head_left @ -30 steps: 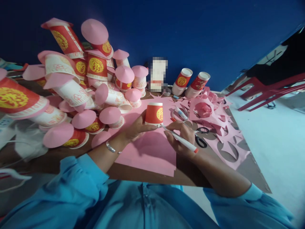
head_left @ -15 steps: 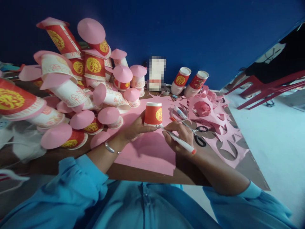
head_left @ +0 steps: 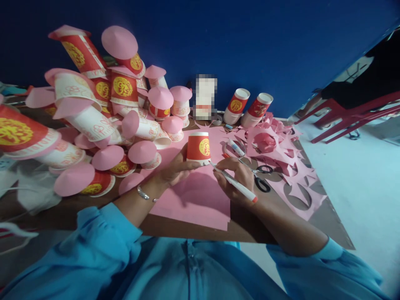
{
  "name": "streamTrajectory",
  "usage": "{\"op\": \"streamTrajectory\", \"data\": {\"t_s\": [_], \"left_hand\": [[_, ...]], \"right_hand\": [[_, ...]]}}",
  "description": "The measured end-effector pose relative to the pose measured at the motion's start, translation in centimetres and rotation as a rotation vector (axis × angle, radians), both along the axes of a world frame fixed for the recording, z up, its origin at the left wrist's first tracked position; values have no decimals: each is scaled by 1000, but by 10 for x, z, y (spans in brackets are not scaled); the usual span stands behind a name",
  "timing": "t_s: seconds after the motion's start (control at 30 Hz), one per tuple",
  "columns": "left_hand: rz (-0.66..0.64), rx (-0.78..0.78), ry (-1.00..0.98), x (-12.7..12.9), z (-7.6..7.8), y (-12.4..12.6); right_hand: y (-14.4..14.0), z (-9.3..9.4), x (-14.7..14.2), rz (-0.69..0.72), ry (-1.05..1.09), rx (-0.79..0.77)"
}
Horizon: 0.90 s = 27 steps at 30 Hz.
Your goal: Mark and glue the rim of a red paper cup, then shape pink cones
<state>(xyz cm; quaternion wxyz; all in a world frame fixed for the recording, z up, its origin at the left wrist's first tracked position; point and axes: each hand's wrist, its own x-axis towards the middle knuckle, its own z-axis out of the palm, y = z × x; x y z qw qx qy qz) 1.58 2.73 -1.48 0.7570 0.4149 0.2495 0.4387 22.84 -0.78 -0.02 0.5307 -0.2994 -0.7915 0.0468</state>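
Note:
My left hand (head_left: 175, 170) is closed around a red paper cup (head_left: 194, 146) with a yellow emblem and a white band at its lower edge. The cup is held upside down above pink paper sheets (head_left: 200, 204). A white marker (head_left: 235, 182) with an orange-red end lies in the grip of my right hand (head_left: 239, 179). Its tip is at the lower right of the cup's white band; whether it touches, I cannot tell. Scissors with black handles (head_left: 262, 184) and a glue stick (head_left: 236, 147) lie just beyond my right hand.
Paper cups with pink cone tops (head_left: 123, 85) are piled at the left. Two stacks of red and white cups (head_left: 236, 104) stand by the blue wall. Pink paper scraps (head_left: 300, 187) cover the right side of the table. A red chair (head_left: 340, 114) with a seated person is beyond.
The cup has shifted slightly left and up with my left hand, and its emblem has turned a little. My right hand and the marker have hardly moved.

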Motion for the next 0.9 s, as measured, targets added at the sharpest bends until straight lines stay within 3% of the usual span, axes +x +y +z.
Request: {"op": "streamTrajectory", "data": {"t_s": [0.27,0.43,0.53,0.7,0.9], "left_hand": [[-37,-3,-17,2,1,2],[-30,72,81,2,-1,1],[54,161,248,1,-2,1],[236,435,546,2,-9,5],[368,535,549,6,-20,6]], "right_hand": [[2,-2,0,18,30,9],[1,0,0,11,-13,-3],[1,-1,-1,-12,-1,-23],[3,-4,-1,4,0,-37],[3,-2,-1,17,-34,-23]]}}
